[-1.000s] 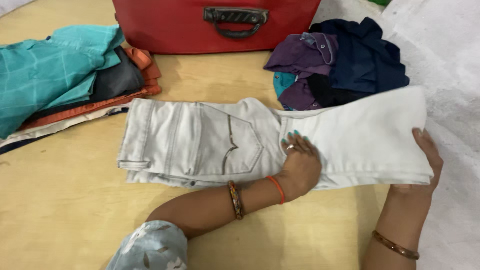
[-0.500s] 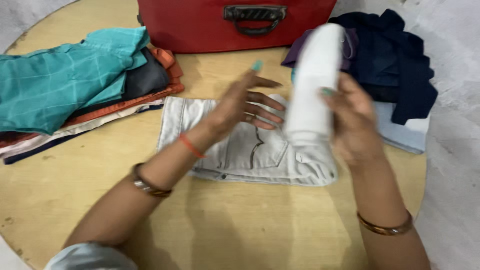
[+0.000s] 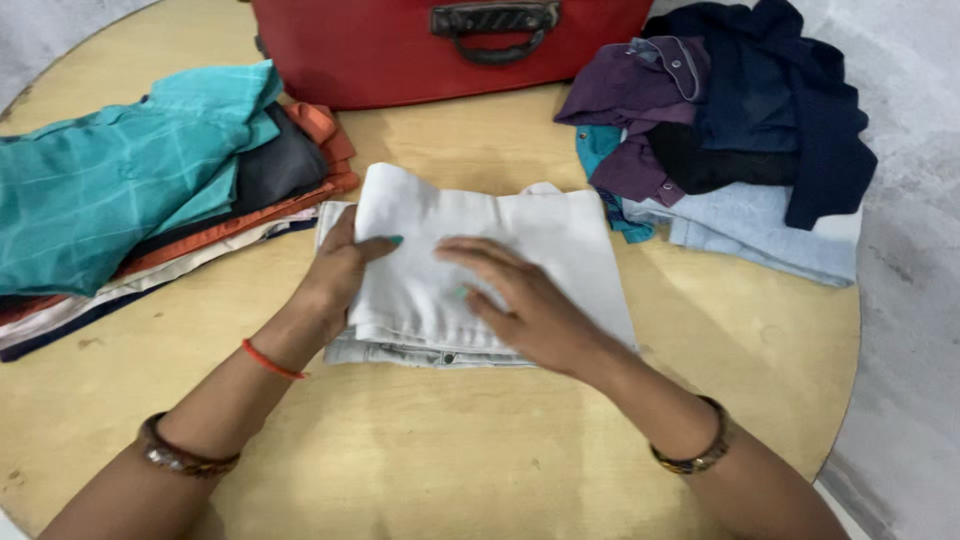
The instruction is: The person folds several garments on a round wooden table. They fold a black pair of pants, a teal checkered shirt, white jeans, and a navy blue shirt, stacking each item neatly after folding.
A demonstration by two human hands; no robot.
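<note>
on the round wooden table (image 3: 500, 470), near its middle, lies a pair of pale, off-white jeans (image 3: 480, 270) folded into a thick rectangle, its layered edges showing along the near side. the left hand (image 3: 340, 268) rests at the left edge of the fold, fingers curled around that edge and the thumb laid over the top layer, so it grips the cloth lightly. the right hand (image 3: 525, 300) lies flat on top of the jeans, palm down, fingers spread and pointing leftward, pressing the fold down. both wrists carry bangles, and the left wrist also has a thin orange band. to the left, well apart from the jeans but just beside their corner, sits a stack of folded clothes (image 3: 150, 200) with a teal checked garment on top and orange, dark and white layers beneath. at the far edge stands a red suitcase (image 3: 400, 50) with a dark handle. to the right is a loose heap of clothes (image 3: 730, 130) in purple, navy and light blue, its nearest pieces touching the jeans' right corner.
</note>
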